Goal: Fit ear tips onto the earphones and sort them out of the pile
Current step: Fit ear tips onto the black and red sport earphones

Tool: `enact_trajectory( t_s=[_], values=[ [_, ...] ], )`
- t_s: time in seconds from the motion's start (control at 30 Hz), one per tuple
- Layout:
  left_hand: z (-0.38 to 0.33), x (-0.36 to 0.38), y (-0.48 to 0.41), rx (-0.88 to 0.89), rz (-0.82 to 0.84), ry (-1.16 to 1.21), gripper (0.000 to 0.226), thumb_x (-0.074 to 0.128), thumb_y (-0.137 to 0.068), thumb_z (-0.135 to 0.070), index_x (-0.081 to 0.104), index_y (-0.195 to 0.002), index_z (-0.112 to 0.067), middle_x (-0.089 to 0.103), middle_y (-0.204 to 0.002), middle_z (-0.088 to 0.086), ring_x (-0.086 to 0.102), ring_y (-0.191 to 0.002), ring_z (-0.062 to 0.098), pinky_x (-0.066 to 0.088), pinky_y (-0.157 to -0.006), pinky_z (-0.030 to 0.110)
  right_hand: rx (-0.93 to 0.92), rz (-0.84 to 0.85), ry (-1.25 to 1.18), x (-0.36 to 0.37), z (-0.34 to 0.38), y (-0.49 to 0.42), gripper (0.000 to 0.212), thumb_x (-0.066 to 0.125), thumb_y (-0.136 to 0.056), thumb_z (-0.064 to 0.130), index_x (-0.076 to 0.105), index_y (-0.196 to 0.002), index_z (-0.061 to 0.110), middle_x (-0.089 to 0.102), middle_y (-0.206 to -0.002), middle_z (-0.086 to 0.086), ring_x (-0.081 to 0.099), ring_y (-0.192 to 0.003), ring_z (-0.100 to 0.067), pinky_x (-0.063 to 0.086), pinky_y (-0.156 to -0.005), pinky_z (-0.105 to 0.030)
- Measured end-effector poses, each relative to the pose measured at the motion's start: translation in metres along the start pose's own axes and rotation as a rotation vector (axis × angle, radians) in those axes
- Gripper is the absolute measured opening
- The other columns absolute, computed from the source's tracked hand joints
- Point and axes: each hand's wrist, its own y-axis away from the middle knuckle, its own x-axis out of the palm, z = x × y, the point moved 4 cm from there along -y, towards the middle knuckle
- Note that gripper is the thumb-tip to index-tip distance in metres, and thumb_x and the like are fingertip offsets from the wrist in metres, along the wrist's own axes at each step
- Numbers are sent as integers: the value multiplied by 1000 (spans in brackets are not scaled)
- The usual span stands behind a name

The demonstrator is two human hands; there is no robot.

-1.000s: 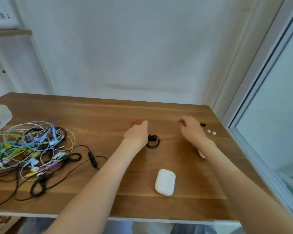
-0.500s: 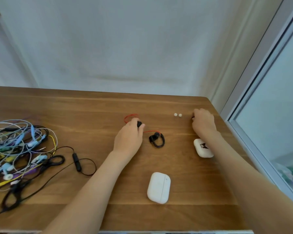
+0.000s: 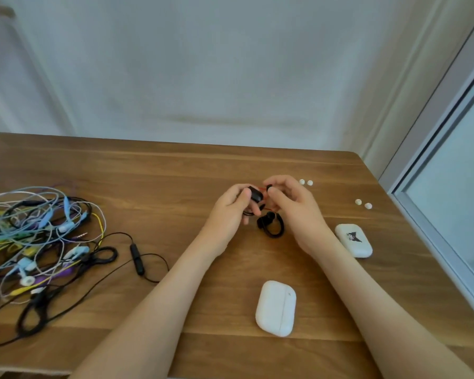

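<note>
head view, looking down at a wooden counter [image 3: 175,181].

left hand [image 3: 229,212]: fingers curled, thumb and forefinger pinching a black earbud [image 3: 255,194], held just above the counter near its middle.

right hand [image 3: 296,212]: fingers curled, thumb and forefinger pinching a small black tip [image 3: 268,187]. tip sits just beside the earbud; cannot tell if they touch.

thin red cord [image 3: 263,206] shows between the two hands. second earbud [image 3: 270,227], black with an ear hook, lies on the counter below the hands, between the wrists.

pile [image 3: 39,236] of tangled earphones at the left edge: blue, yellow, green, purple, white and black cords. a black cord with an inline remote [image 3: 137,259] trails out of its right side.

white tips: one pair [image 3: 305,182] just right of the right hand, touching nothing; another pair [image 3: 363,203] further right, near the counter edge.

white case [image 3: 276,307], closed, lies near the front edge between the forearms. printed case [image 3: 353,240], white with a black cartoon mark, lies right of the right wrist.

window frame [image 3: 435,160] runs along the right side.
</note>
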Motion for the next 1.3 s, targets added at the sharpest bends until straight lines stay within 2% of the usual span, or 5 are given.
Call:
enact_trajectory(
  t_s=[0.23, 0.47, 0.67, 0.97, 1.3],
  values=[
    [0, 3, -5, -86, 70, 119, 22, 41, -102, -23, 61, -100, -12, 63, -62, -3, 49, -47, 8, 38, -46, 13, 55, -21, -94, -1, -16, -5, 5, 60, -93, 15, 62, -92, 19, 63, -81, 3, 57, -79, -17, 45, -70, -29],
    [1, 1, -6, -102, 88, 241, 18, 41, -102, -21, 56, -100, -10, 62, -62, -3, 52, -53, 12, 41, -62, 27, 59, -58, -51, -1, -17, -3, 11, 58, -94, 14, 67, -99, 18, 71, -96, -7, 62, -83, -11, 46, -69, -21],
    [-2, 4, -5, -33, 117, 304, 21, 35, -104, -21, 55, -99, -16, 55, -63, -5, 46, -59, 10, 39, -60, 22, 29, -58, -81, 0, -15, -3, 12, 55, -96, 14, 66, -96, 18, 68, -92, -1, 61, -80, -7, 49, -71, -24],
    [4, 0, -7, -8, -30, 114, 14, 41, -102, -22, 53, -109, -19, 62, -93, 1, 57, -73, 5, 47, -65, 19, 12, 73, -278, 7, -7, 2, 14, 52, -96, 8, 64, -95, 16, 70, -85, -1, 55, -71, -8, 44, -70, -25],
    [4, 9, -5, -4, 160, 187, 15, 47, -99, -18, 57, -109, -12, 65, -85, 1, 59, -71, 10, 48, -63, 24, 0, 80, -591, 3, 1, 1, 13, 46, -96, 2, 58, -97, 8, 61, -72, -2, 54, -62, -9, 53, -63, -24]
  ],
)
